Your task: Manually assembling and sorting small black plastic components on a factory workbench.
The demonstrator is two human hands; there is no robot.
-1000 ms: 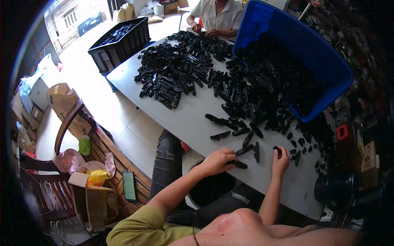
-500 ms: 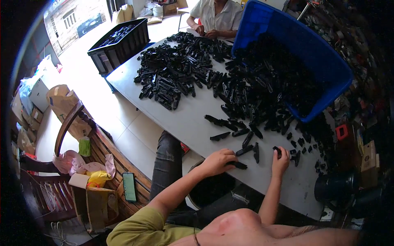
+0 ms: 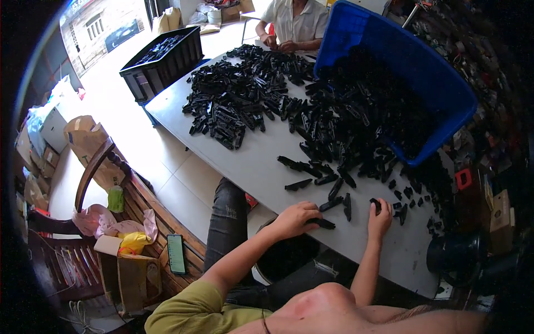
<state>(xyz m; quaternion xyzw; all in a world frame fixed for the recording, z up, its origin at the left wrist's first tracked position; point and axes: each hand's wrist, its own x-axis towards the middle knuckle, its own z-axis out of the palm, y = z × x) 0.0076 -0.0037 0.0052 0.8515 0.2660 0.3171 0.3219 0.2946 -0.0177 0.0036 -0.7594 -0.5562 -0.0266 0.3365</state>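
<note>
My left hand (image 3: 296, 219) is closed round a long black plastic part (image 3: 322, 223) at the table's near edge, its end sticking out past the fingers. A little to the right, my right hand (image 3: 380, 219) grips a small black plastic piece (image 3: 376, 205) between thumb and fingers; most of that piece is hidden. Several loose long black parts (image 3: 332, 204) lie on the white table (image 3: 261, 172) just beyond my hands. Small black pieces (image 3: 409, 192) are scattered to the right of my right hand.
Heaps of black parts (image 3: 222, 103) cover the table's far side. A tilted blue bin (image 3: 450, 94) spills more at the right. Across the table a person (image 3: 295, 25) handles something small. A black crate (image 3: 161, 61) stands far left; a wooden bench (image 3: 147, 209) holds a phone (image 3: 176, 254).
</note>
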